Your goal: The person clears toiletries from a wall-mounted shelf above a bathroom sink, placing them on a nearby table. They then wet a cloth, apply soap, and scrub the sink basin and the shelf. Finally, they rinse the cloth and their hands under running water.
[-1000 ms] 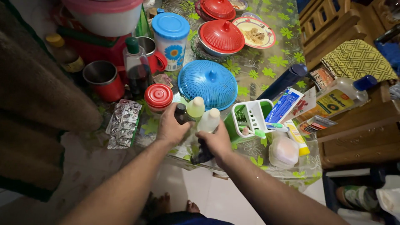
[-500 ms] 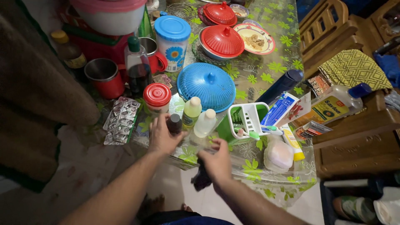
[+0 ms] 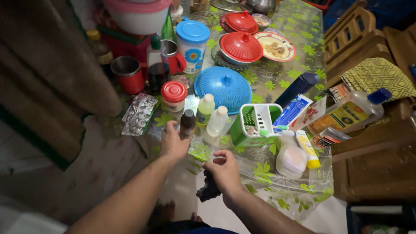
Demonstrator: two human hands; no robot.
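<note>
Gripping dark bottle (image 3: pixel 187 122) w/ left hand (image 3: pixel 173 142); right hand (image 3: pixel 225 171) clutches dark cloth (image 3: pixel 208 189), prob.

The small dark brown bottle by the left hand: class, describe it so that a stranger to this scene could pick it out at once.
Start at the big blue domed cover mid-table and come toward the near edge, to three small bottles in a row. The small dark brown bottle is the leftmost, at the left hand. Its neighbours, a yellow-green bottle and a clear bottle, are pale with cream caps.
</note>
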